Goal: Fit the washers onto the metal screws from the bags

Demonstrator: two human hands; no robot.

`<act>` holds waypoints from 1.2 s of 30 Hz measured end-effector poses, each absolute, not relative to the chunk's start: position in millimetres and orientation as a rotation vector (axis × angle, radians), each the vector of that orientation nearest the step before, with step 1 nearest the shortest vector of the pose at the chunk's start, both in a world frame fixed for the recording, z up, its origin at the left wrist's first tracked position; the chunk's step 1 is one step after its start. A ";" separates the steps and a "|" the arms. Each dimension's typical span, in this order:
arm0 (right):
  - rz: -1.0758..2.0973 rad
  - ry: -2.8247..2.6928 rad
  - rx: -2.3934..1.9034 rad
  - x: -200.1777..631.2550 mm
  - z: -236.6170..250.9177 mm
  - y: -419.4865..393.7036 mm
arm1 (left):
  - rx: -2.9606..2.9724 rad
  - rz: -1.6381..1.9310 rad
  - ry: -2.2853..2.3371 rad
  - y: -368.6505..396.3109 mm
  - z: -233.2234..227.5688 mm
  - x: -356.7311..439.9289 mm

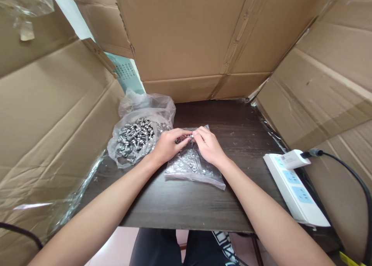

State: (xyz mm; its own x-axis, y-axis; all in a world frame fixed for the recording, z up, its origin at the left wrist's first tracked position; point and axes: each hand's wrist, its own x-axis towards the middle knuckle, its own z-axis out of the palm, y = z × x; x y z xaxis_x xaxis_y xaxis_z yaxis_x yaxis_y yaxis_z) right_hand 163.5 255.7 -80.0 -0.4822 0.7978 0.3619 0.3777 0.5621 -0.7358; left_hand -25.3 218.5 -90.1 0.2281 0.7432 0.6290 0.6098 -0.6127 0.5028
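Near the middle of the desk [203,208]: small flat bag [193,167]. Above it, left hand [167,145] and right hand [207,145] pinching one tiny screw [186,137] together. Farther left: open bag of screws [135,138]. Right edge: power strip [293,184].

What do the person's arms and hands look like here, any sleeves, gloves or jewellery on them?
Both forearms are bare up to the picture's lower edge, with no sleeves showing. The left hand and right hand wear no gloves; no rings, watch or wristband are visible.
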 end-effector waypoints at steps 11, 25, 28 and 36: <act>0.792 -2.069 -0.935 163.7 -79.3 257.6 | 2.342 1.344 1.301 218.8 -90.9 -24.9; 0.740 -2.164 -0.975 162.8 -80.4 257.3 | 2.340 1.314 1.279 218.8 -91.7 -25.6; 0.739 -2.140 -0.967 162.8 -79.3 256.4 | 2.336 1.335 1.287 218.8 -91.0 -25.4; 0.782 -2.159 -1.001 164.3 -76.9 255.9 | 2.361 1.302 1.294 218.7 -90.9 -26.1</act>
State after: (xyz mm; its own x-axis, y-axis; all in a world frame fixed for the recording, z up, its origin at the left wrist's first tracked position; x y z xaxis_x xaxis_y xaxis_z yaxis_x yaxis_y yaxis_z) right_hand 164.3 255.9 -76.9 -0.5157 0.8071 0.2875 0.4357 0.5360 -0.7231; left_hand -26.1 218.7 -90.9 0.2507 0.7444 0.6188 0.6140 -0.6165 0.4929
